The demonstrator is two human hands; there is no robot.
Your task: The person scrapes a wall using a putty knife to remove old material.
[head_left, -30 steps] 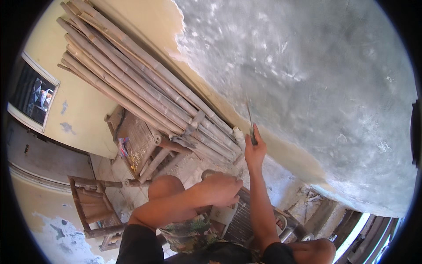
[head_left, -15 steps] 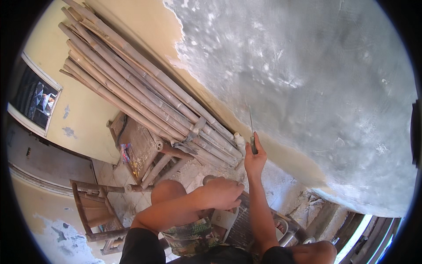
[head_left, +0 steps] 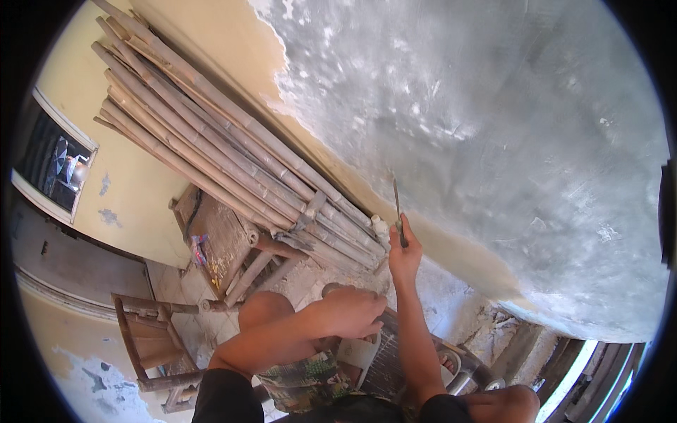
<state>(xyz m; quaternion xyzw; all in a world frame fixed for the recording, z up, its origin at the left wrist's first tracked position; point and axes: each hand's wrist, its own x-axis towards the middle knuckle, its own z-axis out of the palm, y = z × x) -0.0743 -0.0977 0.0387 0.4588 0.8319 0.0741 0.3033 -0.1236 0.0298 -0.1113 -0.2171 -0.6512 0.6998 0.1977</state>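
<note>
My right hand (head_left: 406, 259) is closed round the green handle of a thin-bladed hand tool (head_left: 396, 200), raised upright in front of the wall. The narrow metal blade points up; whether its tip touches the wall, I cannot tell. The grey plastered wall (head_left: 486, 134) carries whitish, powdery patches. My left hand (head_left: 352, 312) lies low before my knees, its fingers curled in. Whatever it may hold is hidden by the back of the hand.
A bundle of bamboo poles (head_left: 233, 151) leans along the wall. Its lower end passes a wooden bench (head_left: 218, 229), and a pale bottle (head_left: 379, 227) stands by the pole ends. At the left is a wooden chair (head_left: 155, 338). Rubble (head_left: 486, 331) lies along the wall's foot.
The tool has tilted a little, and more of its blade's face shows. My right hand sits slightly lower and further left; my left hand stays nearly in place.
</note>
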